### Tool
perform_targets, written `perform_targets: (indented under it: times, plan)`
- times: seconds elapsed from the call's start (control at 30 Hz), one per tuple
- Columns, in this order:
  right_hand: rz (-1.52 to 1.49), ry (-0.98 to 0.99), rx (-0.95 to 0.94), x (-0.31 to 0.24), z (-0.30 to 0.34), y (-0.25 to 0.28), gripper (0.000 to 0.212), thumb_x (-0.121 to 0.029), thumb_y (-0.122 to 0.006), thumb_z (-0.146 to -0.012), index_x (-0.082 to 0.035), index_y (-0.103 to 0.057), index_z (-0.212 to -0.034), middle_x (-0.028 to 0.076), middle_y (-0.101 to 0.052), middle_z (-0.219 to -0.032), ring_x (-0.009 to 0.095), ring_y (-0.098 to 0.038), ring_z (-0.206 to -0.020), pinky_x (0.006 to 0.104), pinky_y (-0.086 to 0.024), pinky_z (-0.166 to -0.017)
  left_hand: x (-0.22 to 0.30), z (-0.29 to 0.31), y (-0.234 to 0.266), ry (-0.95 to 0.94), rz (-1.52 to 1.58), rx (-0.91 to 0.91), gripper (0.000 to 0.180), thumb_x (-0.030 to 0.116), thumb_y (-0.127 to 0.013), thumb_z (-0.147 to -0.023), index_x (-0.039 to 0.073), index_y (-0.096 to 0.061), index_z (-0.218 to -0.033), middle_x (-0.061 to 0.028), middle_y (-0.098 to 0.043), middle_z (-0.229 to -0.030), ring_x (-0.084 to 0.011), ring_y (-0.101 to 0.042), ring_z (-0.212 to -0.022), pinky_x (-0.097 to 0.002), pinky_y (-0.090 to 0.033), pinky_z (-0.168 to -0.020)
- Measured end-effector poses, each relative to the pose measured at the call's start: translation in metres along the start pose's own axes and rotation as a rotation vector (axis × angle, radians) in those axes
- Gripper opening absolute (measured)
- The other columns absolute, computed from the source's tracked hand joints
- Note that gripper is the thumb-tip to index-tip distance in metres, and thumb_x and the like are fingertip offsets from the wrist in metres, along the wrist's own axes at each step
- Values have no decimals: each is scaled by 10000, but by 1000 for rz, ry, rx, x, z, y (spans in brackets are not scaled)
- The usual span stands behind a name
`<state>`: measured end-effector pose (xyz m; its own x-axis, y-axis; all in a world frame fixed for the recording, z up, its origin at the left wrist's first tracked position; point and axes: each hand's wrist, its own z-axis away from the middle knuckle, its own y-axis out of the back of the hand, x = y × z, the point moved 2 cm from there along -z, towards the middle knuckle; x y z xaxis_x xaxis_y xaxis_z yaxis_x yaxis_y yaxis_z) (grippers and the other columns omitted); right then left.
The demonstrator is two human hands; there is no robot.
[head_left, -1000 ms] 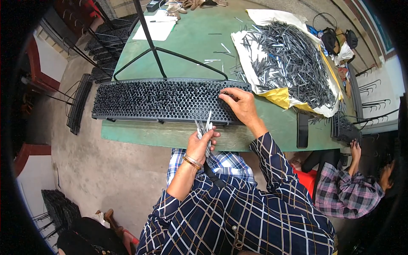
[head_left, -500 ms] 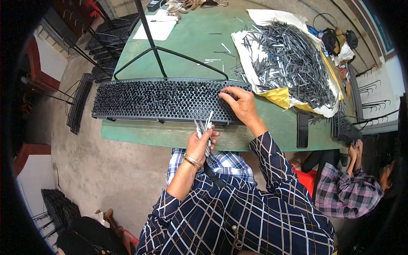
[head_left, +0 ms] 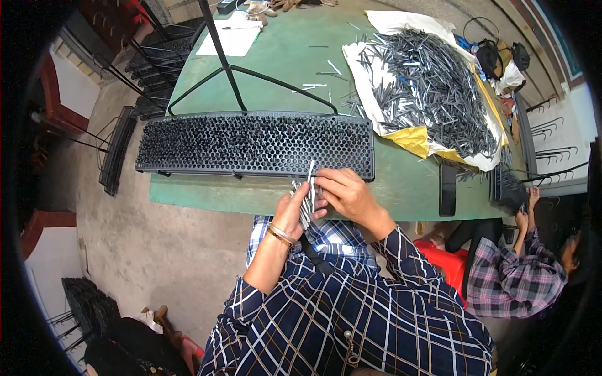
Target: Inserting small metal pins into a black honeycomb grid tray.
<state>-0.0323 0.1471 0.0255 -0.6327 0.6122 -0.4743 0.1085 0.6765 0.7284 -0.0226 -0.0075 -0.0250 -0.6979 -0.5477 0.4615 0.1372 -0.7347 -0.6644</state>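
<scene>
In front of the rack, my left hand (head_left: 293, 208) is closed around a bundle of slim metal strips (head_left: 305, 212), pale silver and dark. One strip (head_left: 311, 168) sticks up above the others. My right hand (head_left: 348, 193) has come to the bundle from the right, its thumb and fingertips closed at that raised strip; the exact contact is partly hidden. Beyond both hands lies a long black perforated rack (head_left: 367, 150) with rows of round holes. Dark pieces stand densely in its left and middle, while more open holes show toward the right end.
A white and yellow sack (head_left: 411, 139) heaped with dark strips (head_left: 433, 94) lies open at right on the green table (head_left: 288, 66). A phone (head_left: 448, 191) sits below it. The rack's black rod frame (head_left: 231, 81) rises behind. A co-worker (head_left: 514, 276) sits at right.
My right hand has moved from the right part of the rack down and toward me, to the strips in my left hand. The left hand stays nearly in place.
</scene>
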Motion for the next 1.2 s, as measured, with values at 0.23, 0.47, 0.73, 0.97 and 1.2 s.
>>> perform_targets:
  times: [0.23, 0.47, 0.73, 0.97, 1.2]
  plan:
    - [-179, -81, -81, -5, 1, 5, 234, -23, -607, -777, -1, -640, -1007, 133, -632, -1038, 280, -620, -948, 353, -486, -807, -6, 1, 1, -20, -36, 10, 206, 216, -512, -944, 55, -586, -1050, -51, -648, -900, -143, -642, -772, -288, -570, -595]
    - [-370, -652, 50, 11, 0, 5, 238, -170, -683, -831, 34, -660, -952, 74, -661, -838, 102, -587, -695, 235, -462, -599, -4, 2, -1, -83, -164, -17, 203, 205, -548, -929, 44, -592, -1045, -32, -621, -829, -89, -565, -663, -202, -440, -486]
    - [-812, -859, 27, 17, -3, -3, 222, -175, -707, -819, 13, -672, -931, 3, -641, -766, 38, -516, -585, 185, -403, -496, -2, 9, -9, -175, -235, 33, 157, 206, -556, -923, 51, -569, -943, -46, -618, -808, -87, -535, -614, -201, -403, -450]
    - [-625, -726, 144, 34, -36, 29, 172, -141, -673, -824, -6, -683, -929, 50, -657, -816, 92, -572, -631, 225, -451, -555, -2, 2, 2, -174, -170, 114, 243, 242, -573, -910, 38, -624, -1031, -26, -615, -783, -73, -512, -587, -199, -385, -437]
    - [-237, -274, 78, 60, -64, 30, 152, -145, -648, -818, -18, -676, -898, 97, -653, -848, 217, -625, -758, 293, -481, -664, -1, 3, -1, -133, -202, 120, 252, 236, -576, -905, 23, -618, -1033, -33, -606, -775, -76, -509, -589, -201, -378, -433]
